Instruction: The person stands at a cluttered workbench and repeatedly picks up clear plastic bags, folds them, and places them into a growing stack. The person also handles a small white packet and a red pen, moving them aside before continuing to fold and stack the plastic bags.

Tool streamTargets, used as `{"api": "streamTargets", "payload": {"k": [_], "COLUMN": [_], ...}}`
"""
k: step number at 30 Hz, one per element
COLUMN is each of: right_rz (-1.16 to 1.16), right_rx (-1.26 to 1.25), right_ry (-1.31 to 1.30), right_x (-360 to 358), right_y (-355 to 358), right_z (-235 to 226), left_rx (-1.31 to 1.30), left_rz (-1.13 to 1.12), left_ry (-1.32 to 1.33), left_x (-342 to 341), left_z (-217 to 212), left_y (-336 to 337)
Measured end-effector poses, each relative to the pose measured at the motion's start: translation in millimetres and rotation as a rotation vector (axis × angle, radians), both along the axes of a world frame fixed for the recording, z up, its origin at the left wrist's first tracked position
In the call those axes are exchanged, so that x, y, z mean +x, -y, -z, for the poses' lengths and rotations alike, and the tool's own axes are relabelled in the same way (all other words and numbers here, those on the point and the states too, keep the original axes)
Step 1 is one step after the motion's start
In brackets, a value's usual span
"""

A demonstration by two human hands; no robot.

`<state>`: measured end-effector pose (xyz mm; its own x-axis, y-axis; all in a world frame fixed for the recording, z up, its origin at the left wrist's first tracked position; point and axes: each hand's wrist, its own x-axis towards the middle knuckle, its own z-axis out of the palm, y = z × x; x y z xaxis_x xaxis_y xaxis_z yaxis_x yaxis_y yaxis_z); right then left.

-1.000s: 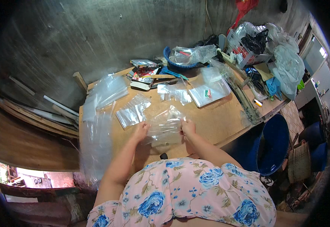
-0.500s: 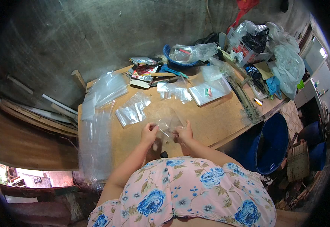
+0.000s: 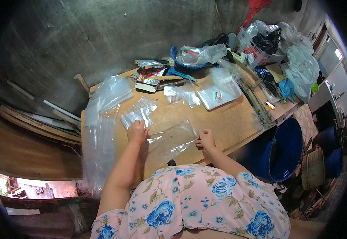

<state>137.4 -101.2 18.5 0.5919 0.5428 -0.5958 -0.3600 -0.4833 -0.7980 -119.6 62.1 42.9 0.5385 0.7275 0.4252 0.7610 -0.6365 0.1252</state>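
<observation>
Clear plastic bag (image 3: 172,139) lies stretched on the table (image 3: 225,119), both hands (image 3: 137,132) pinching its ends.

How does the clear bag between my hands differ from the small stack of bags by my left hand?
The clear bag is one large sheet lying spread flat between the left hand and right hand. The small stack of bags is several smaller ones piled together, looking whiter and crinkled. Both are see-through plastic on the wooden table.

Clear plastic bag (image 3: 172,140) on a tan wooden table (image 3: 225,119), pink blue-flowered dress (image 3: 197,203), apparently blue bin (image 3: 287,153).
</observation>
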Motion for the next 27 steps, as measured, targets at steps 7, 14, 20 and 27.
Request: {"api": "streamTargets", "payload": {"k": [7, 14, 20, 27], "right_rz": [-0.975, -1.039, -0.807, -0.875], "right_rx": [0.450, 0.449, -0.143, 0.407], "right_ry": [1.209, 1.225, 1.152, 1.415], "right_x": [-3.0, -42.4, 13.5, 7.2], "right_y": [26.4, -38.9, -87.2, -29.1], "right_z": [1.0, 28.6, -6.3, 10.9], "left_rx": [-0.367, -0.433, -0.492, -0.462], "left_rz": [0.084, 0.068, 0.083, 0.165], "left_ry": [-0.216, -0.221, -0.317, -0.327], "left_x": [54.4, 46.0, 36.0, 4.0], "left_z": [22.4, 55.0, 38.8, 41.2], "left_y": [86.5, 110.0, 110.0, 111.9]}}
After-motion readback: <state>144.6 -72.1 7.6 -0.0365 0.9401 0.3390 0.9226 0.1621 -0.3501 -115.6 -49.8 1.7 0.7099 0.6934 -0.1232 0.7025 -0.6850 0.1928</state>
